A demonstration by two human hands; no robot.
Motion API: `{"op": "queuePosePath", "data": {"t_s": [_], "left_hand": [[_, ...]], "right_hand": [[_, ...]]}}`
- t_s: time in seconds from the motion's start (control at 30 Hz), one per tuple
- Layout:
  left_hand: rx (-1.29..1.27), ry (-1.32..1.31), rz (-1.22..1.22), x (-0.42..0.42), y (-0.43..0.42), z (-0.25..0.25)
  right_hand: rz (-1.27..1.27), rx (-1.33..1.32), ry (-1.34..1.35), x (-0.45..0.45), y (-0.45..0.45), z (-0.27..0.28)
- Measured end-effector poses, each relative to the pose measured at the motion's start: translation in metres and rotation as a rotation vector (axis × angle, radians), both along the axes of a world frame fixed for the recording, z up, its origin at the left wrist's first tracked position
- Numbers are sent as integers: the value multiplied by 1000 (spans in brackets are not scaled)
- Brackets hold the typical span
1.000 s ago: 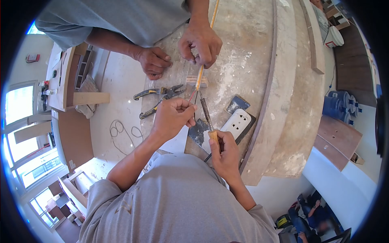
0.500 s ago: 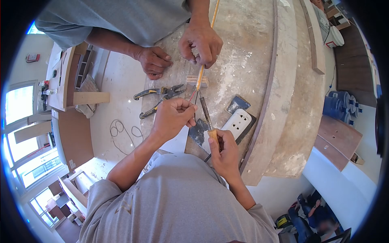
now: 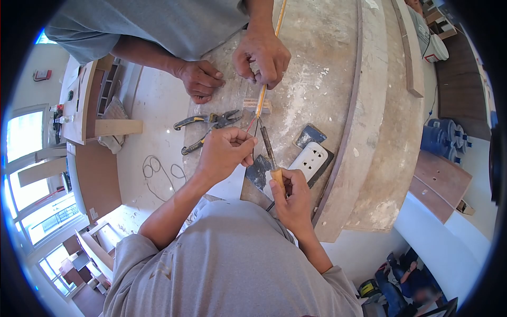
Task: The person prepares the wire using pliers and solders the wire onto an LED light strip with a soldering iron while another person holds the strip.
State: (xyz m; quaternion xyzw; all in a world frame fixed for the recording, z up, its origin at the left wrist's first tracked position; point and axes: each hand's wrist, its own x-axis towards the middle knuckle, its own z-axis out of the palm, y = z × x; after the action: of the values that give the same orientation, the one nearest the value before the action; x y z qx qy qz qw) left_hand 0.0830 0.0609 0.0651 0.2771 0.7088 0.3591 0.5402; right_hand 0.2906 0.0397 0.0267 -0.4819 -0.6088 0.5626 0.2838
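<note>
My right hand [image 3: 294, 203] grips the wooden handle of a soldering iron [image 3: 267, 145]. Its tip points up to the lower end of a narrow yellow-and-white strip [image 3: 261, 99], perhaps an LED strip. Closed in a pinch, my left hand [image 3: 226, 152] holds thin wire near that end; a red wire [image 3: 250, 126] and a dark one show there. Whether the tip touches the joint is too small to tell. A co-worker's hand [image 3: 266, 58] presses the strip over a small wooden block [image 3: 249, 105]. The co-worker's other hand [image 3: 202, 81] rests on the table, fingers curled.
Pliers [image 3: 196, 122] with black-and-yellow handles lie left of the block. A white power strip [image 3: 310, 160] and a small dark-blue object [image 3: 310, 135] sit at right. Thin looped wire [image 3: 153, 170] lies at left. Long boards [image 3: 364, 105] run along the right side.
</note>
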Motion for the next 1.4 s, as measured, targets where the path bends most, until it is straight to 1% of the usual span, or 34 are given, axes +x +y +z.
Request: {"op": "queuePosePath", "data": {"t_s": [0.57, 0.87, 1.4], "left_hand": [[15, 14, -9, -1, 1, 3], [-6, 28, -31, -4, 1, 1], [-35, 56, -48, -4, 3, 3]], "right_hand": [[-21, -10, -23, -1, 0, 0], [-40, -73, -26, -3, -1, 0], [-12, -51, -39, -2, 1, 3]]}}
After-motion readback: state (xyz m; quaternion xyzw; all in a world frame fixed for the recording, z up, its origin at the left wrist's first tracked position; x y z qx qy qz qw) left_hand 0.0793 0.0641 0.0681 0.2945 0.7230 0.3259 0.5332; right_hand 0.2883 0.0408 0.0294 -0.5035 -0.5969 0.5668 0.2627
